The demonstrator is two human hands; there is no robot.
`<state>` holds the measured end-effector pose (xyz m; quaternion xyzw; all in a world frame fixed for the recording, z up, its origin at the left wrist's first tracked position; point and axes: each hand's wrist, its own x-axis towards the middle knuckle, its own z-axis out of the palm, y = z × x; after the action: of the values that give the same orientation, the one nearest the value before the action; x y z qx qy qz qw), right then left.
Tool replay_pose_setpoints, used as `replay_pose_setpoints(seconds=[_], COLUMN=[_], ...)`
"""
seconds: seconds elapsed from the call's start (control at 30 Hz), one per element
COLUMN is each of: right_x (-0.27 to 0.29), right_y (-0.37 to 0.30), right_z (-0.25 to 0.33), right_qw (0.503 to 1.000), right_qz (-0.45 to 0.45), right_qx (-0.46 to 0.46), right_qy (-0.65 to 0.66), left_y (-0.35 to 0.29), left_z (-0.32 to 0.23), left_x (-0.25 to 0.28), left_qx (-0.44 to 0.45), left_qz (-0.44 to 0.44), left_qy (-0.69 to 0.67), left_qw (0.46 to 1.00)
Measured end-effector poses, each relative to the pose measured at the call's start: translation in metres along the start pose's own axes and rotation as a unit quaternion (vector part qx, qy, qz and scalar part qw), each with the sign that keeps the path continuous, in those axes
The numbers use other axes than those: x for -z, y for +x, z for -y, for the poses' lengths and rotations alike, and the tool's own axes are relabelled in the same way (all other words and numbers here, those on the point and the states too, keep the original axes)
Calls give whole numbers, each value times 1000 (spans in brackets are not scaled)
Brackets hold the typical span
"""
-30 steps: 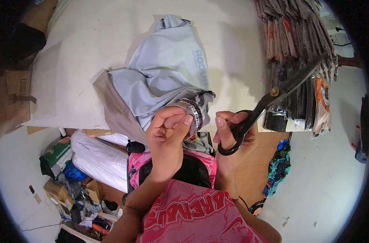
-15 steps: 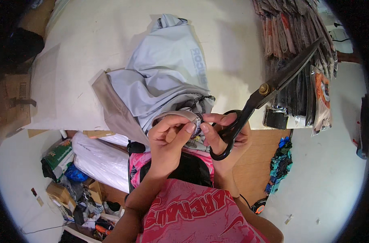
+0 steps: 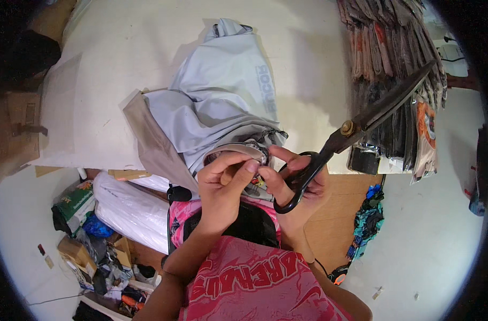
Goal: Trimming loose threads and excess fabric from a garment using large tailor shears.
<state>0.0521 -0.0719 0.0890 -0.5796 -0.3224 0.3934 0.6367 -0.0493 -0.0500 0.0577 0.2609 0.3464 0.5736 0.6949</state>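
A light grey-blue garment (image 3: 212, 96) with a taupe panel lies bunched on the white table, its dark-stitched seams gathered at the near edge. My left hand (image 3: 222, 187) is closed, thumb and forefinger pinching the garment's edge. Large scissors (image 3: 340, 139) with black handles hang on my right hand (image 3: 303, 187), whose fingers go through the loops. The blades point to the far right, away from the cloth. My right thumb and forefinger are at the garment's edge, beside the left fingertips; exactly what they pinch is too small to make out.
Stacks of bagged folded garments (image 3: 383, 64) fill the table's right side, a black phone-like object (image 3: 364, 160) near them. White plastic-wrapped rolls (image 3: 131, 214) and cartons (image 3: 78, 254) stand on the floor at left. Blue-black cloth (image 3: 368, 219) lies at right. The table (image 3: 121, 48) spreads ahead.
My right fingers have shifted slightly at the garment's edge, the forefinger lifting a little. The scissors have tilted slightly, their tip now lower and farther right. My left hand keeps its pinch.
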Motion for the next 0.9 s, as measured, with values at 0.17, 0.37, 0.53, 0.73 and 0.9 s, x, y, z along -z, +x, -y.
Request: replay_pose_setpoints(seconds=[0.17, 0.37, 0.53, 0.73, 0.9], right_x=[-5, -3, -3, 0, -4], right_y=[-1, 2, 6, 3, 2], right_z=[-3, -5, 5, 1, 0], right_qw=[999, 997, 994, 999, 999], right_qz=[-34, -42, -80, -40, -14], right_qx=[-19, 52, -4, 17, -32], right_qy=[-32, 24, 75, 14, -3], left_y=[2, 0, 1, 0, -1], left_z=[4, 0, 1, 3, 4], left_x=[5, 0, 3, 0, -4], left_qx=[-51, -67, -28, -40, -30], left_qz=[12, 18, -18, -19, -19], left_qy=[91, 86, 11, -17, -15], left_qw=[995, 994, 999, 999, 999])
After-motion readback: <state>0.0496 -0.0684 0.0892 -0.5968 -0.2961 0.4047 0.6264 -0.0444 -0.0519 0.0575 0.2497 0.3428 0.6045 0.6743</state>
